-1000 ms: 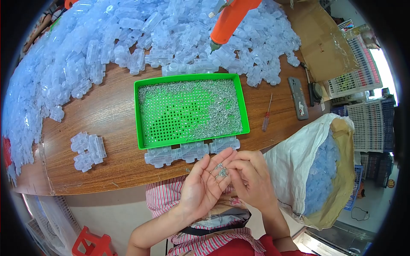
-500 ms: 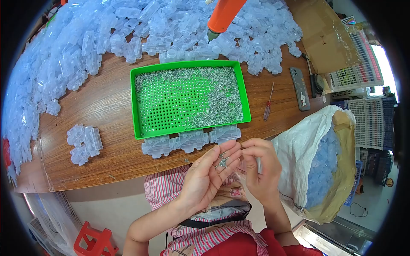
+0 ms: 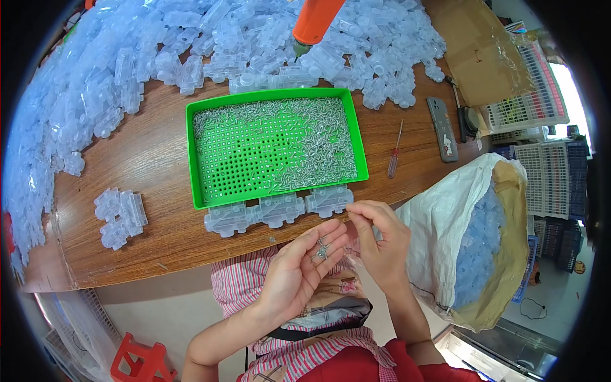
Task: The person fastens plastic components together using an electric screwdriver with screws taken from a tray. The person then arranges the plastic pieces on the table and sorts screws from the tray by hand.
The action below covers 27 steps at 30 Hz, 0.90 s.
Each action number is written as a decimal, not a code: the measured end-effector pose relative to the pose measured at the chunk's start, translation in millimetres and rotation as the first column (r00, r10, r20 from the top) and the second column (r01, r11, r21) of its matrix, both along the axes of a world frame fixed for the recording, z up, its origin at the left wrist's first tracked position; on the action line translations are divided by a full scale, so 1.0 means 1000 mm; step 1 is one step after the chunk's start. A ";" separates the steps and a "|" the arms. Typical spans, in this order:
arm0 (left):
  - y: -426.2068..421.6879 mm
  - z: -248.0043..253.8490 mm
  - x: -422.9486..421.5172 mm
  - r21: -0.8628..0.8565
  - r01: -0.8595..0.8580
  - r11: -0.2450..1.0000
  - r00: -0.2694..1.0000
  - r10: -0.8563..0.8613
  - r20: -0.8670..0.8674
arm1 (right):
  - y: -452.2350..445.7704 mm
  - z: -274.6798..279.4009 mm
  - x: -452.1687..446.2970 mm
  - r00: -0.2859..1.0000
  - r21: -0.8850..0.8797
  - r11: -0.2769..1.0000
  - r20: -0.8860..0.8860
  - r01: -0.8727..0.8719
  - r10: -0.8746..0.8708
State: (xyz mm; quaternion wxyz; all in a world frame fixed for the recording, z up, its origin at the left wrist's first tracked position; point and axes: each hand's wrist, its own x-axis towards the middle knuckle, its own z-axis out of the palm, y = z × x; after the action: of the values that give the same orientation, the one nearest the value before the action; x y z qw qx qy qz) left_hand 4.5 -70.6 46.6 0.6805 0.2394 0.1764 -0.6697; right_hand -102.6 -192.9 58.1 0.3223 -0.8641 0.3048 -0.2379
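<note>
My left hand (image 3: 296, 264) is palm up and cupped, with several small silver screws (image 3: 322, 252) lying on its fingers. Just right of it, my right hand (image 3: 384, 245) pinches thumb and forefinger together; anything between the tips is too small to make out. Those fingertips are close to the right end of a row of three clear plastic housings (image 3: 280, 210) along the front of a green perforated tray (image 3: 191, 149). Many more silver screws (image 3: 328, 149) are spread in the tray, thickest at its right side.
Clear plastic housings (image 3: 83, 83) are heaped along the back and left; a small group (image 3: 121, 216) lies nearer. An orange power screwdriver (image 3: 315, 22) hangs above the tray. At right are a screwdriver (image 3: 394, 156), a phone (image 3: 442, 130) and a white sack (image 3: 439, 229) of plastic pieces.
My right hand's pinched fingertips have moved slightly away from the left palm, toward the rightmost housing. My left hand has dropped a little, still carrying the screws. The view has shifted slightly.
</note>
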 end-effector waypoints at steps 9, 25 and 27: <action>-0.005 -0.010 -0.006 -0.007 0.046 0.999 0.993 -0.045 0.111 | 0.012 0.011 0.001 0.992 -0.209 0.970 -0.006 -0.123 0.125; -0.006 -0.014 -0.008 0.025 0.084 0.996 0.915 -0.087 0.394 | 0.003 0.018 -0.004 0.993 0.064 0.993 -0.066 -0.096 0.100; -0.008 -0.008 -0.008 0.010 0.037 0.999 0.941 -0.038 0.335 | 0.001 0.004 0.000 0.999 -0.091 0.995 0.001 -0.051 0.052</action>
State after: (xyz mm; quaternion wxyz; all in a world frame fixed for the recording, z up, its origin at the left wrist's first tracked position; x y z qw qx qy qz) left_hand -3.6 -78.3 38.7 0.6872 0.3542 0.0546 -0.6319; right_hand -102.3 -191.7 61.6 0.2894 -0.8850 0.2707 -0.2445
